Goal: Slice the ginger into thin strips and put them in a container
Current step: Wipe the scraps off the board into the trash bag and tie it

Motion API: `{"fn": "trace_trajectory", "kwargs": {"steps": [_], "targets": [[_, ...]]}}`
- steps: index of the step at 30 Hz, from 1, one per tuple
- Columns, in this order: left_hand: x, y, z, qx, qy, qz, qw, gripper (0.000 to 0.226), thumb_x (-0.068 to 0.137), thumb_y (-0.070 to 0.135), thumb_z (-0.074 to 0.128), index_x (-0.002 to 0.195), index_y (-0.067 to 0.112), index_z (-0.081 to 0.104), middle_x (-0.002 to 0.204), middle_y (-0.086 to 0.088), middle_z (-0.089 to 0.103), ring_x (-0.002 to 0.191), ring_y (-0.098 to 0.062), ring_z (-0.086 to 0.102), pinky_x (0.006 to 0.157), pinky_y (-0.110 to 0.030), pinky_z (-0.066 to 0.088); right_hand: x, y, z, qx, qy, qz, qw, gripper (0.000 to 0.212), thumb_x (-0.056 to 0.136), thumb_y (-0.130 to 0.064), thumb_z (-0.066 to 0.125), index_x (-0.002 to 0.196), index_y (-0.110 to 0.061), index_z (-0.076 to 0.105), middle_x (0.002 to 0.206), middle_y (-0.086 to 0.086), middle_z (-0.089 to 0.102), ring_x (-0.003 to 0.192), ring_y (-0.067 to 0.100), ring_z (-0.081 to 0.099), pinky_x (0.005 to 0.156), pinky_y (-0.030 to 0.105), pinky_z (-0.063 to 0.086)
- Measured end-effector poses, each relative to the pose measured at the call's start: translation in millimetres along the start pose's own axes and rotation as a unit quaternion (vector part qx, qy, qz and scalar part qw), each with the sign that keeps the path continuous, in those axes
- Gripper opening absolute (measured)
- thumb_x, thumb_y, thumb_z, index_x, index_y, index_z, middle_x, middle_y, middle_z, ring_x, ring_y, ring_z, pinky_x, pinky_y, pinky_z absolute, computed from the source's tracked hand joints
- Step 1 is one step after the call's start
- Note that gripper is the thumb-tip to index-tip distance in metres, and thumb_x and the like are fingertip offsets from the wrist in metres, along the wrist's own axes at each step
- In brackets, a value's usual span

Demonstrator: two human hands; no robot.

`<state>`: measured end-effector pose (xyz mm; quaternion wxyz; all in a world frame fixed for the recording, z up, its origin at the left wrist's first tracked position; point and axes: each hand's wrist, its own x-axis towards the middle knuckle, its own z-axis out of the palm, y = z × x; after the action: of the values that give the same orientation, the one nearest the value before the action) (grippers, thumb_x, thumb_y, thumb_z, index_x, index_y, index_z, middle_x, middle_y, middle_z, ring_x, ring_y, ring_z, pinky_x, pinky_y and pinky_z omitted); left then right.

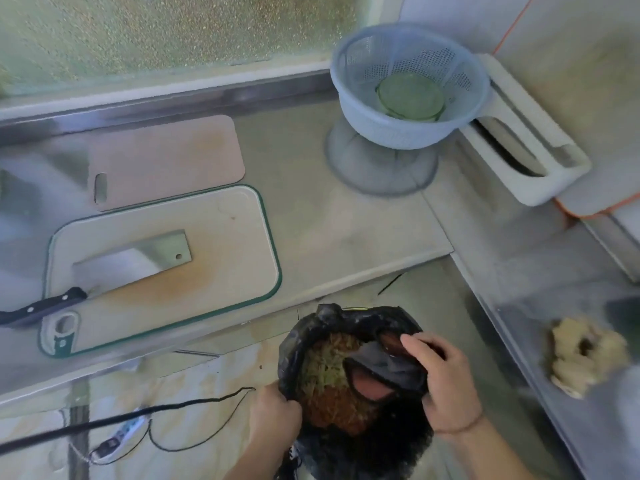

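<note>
Landmark: white board (214,237). Cleaver (131,258) flat on board, black handle hanging off board's left edge, untouched. Thin brown board (166,157) just behind white board, bare. Below and right of board, off the counter: black bag (332,445) held open by both hands. Left hand (273,414) fingers curled, pinching bag's left rim. Right hand (446,386) fingers curled, gripping bag's right rim and a fold of the liner. Inside bag: greenish-brown shreds and something reddish, likely scraps; cannot tell for sure. Behind and right of board: blue colander (408,88) on upturned bowl, green disc inside; white rack just beside it. Far right of board, on steel ledge: pale knobbly lump, probably the ginger (585,355), blurred, whole, well apart from both hands. Step, as judged: still setup or clearing, slicing not begun, nothing on board to cut. Next move calls for: letting go of bag, reaching right for ginger, setting it on board, then taking cleaver handle.
</note>
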<state>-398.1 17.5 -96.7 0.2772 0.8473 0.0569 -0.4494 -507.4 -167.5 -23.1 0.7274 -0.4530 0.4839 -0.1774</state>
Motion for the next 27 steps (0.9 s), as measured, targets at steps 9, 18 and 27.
{"fn": "trace_trajectory", "kwargs": {"steps": [9, 18, 27], "targets": [[35, -28, 30, 0.053, -0.019, 0.012, 0.998, 0.027, 0.085, -0.004, 0.048, 0.065, 0.013, 0.051, 0.067, -0.006, 0.054, 0.064, -0.017, 0.050, 0.051, -0.026, 0.035, -8, 62, -39, -0.131, 0.153, -0.030, 0.979, 0.018, 0.075, -0.008, 0.080, 0.077, -0.024, 0.070, 0.075, 0.003, 0.072, 0.073, 0.026, 0.068, 0.069, 0.042, 0.057], [121, -71, 136, -0.009, -0.012, -0.042, 0.999, 0.031, 0.088, -0.012, 0.041, 0.070, 0.009, 0.055, 0.063, -0.008, 0.053, 0.054, -0.022, 0.048, 0.040, -0.023, 0.031, 37, 178, -90, -0.124, 0.206, 0.063, 0.969, 0.012, 0.076, -0.028, 0.080, 0.081, -0.028, 0.069, 0.079, -0.004, 0.072, 0.080, 0.021, 0.069, 0.074, 0.041, 0.057], [233, -123, 237, -0.011, -0.019, -0.018, 1.000, 0.022, 0.088, -0.009, 0.042, 0.088, 0.002, 0.062, 0.067, -0.008, 0.053, 0.060, -0.025, 0.048, 0.050, -0.028, 0.031, 126, 285, -123, -0.092, 0.216, 0.077, 0.969, 0.011, 0.071, -0.034, 0.077, 0.080, -0.035, 0.070, 0.085, 0.005, 0.073, 0.085, 0.028, 0.070, 0.078, 0.056, 0.057]]}}
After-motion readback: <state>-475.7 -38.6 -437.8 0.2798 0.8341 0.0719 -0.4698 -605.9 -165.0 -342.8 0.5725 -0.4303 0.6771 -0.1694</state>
